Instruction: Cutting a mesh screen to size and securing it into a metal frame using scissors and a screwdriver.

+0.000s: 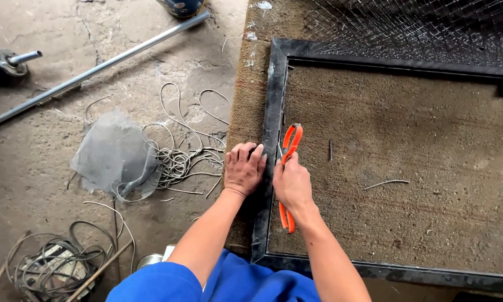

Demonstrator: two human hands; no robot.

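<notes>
Pliers [290, 146] gripped by right hand [291, 184], middle hidden; left hand [244, 168] flat, open on frame [274, 100].

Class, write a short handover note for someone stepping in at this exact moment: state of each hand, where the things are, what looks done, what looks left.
Left hand: palm down, fingers resting on the left bar of the black metal frame, holding nothing.
Right hand: closed on the orange-handled pliers, which lie along the inner side of that bar.
Things: the frame lies flat on a brown mat; wire mesh lies across its far end. Loose wire and a mesh scrap are on the floor to the left.
Done: mesh sits only at the far end.
Left: the frame near the hands is bare of mesh; what the pliers grip is hidden.
</notes>
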